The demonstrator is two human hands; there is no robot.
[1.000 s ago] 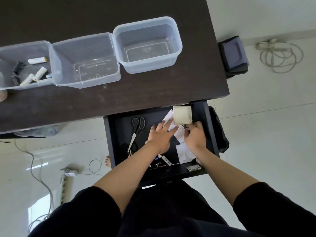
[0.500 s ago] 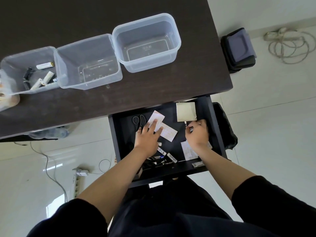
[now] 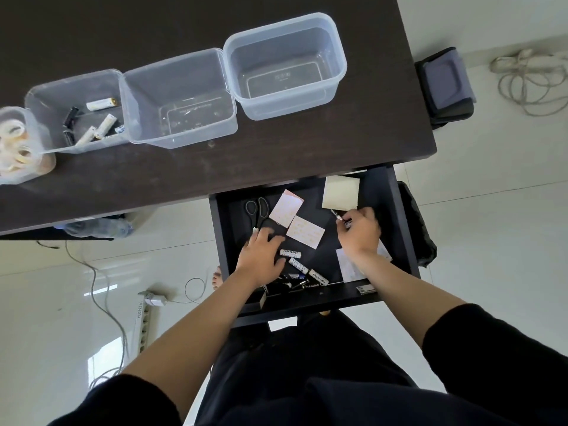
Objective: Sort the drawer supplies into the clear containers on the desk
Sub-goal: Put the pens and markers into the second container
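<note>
Dark desk (image 3: 184,167) fills the upper frame; pale tiled floor (image 3: 491,226) below and to the right.

Open black drawer (image 3: 399,210) projects from under the desk's near edge, at the right end.

Four clear containers in a row on the desk. Rightmost container (image 3: 285,32) empty. Middle container (image 3: 172,66) touching it, also empty. Third container (image 3: 46,93) holds loose batteries (image 3: 101,103). A small tub (image 3: 27,173) at the far left edge holds tape rolls (image 3: 13,139).

Drawer contents: pad of pale sticky notes (image 3: 341,192) in the back right corner. Two printed paper slips (image 3: 286,208) near the middle, overlapping at one corner. Black-handled scissors (image 3: 256,208) at back left. More batteries (image 3: 298,265) clustered toward the front edge. Another paper slip (image 3: 350,269) under the right forearm. Small metal item (image 3: 365,289) on the front lip; cannot identify it.

Left hand (image 3: 261,256): palm down, fingers loosely spread and somewhat blurred, resting just beside the scissors' blades and the batteries. Whether it grips anything, cannot tell.

Right hand (image 3: 359,233): fingers curled, pinching a small labelled object just in front of the sticky notes; object mostly hidden, likely a battery.
</note>
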